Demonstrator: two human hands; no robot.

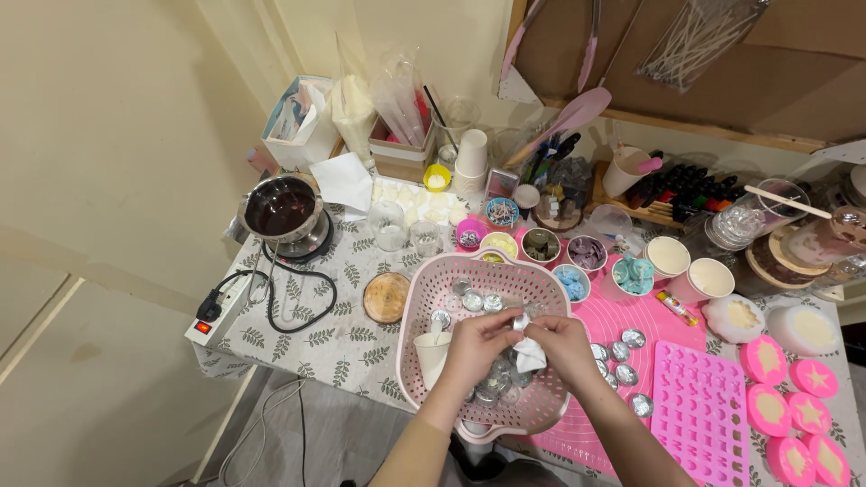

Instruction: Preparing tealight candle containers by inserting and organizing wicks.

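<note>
My left hand [478, 347] and my right hand [561, 343] meet over a pink perforated basket [424, 298]. Together they pinch a small white crumpled tissue or cloth [529, 354], and a small silver tin cup seems to sit between the fingers, mostly hidden. Several small silver tin cups [476, 301] lie in the basket, some under my hands. A white paper cup [431, 350] stands in the basket just left of my left hand. More silver cups [622, 352] rest on the pink mat [622, 316] to the right of my right hand.
A metal pot of dark liquid [281, 209] sits on a hot plate at the left, its black cord running to a power strip [219, 316]. Small bowls of coloured pieces [586, 254], paper cups [711, 278], a pink silicone mould [702, 410] and pink round moulds [794, 406] crowd the table.
</note>
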